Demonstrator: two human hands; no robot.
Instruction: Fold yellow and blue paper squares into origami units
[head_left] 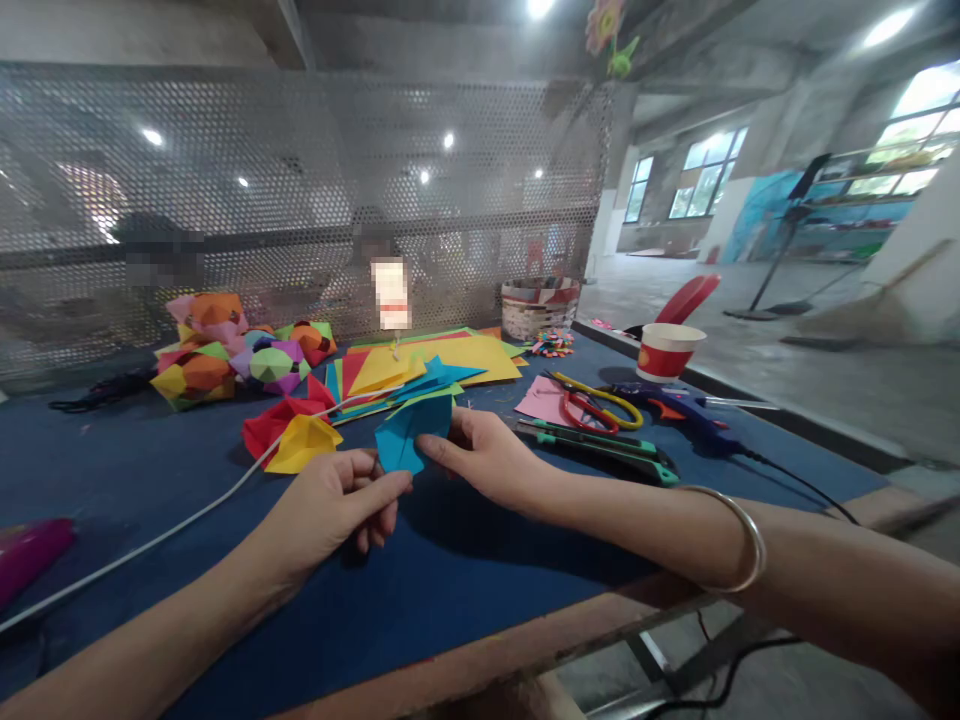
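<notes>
A folded piece of blue paper (pixel 401 440) is held up above the dark blue table top, between my two hands. My left hand (pixel 345 505) pinches its lower left edge with thumb and fingers. On its right side, my right hand (pixel 480 455) grips it with the thumb in front; the fingers behind are partly hidden. Just beyond lie a folded yellow paper piece (pixel 306 447), a red folded paper piece (pixel 262 430) and another blue folded piece (pixel 444 374). A stack of coloured paper sheets (pixel 480 357) spreads out behind them.
Paper-folded balls (pixel 196 375) stand at the back left. To the right are scissors (pixel 592 410), a box cutter (pixel 600 448), a glue gun (pixel 694 415) and a paper cup (pixel 667 350). A white cord (pixel 202 510) crosses the left side. A basket (pixel 538 308) stands by the mesh screen.
</notes>
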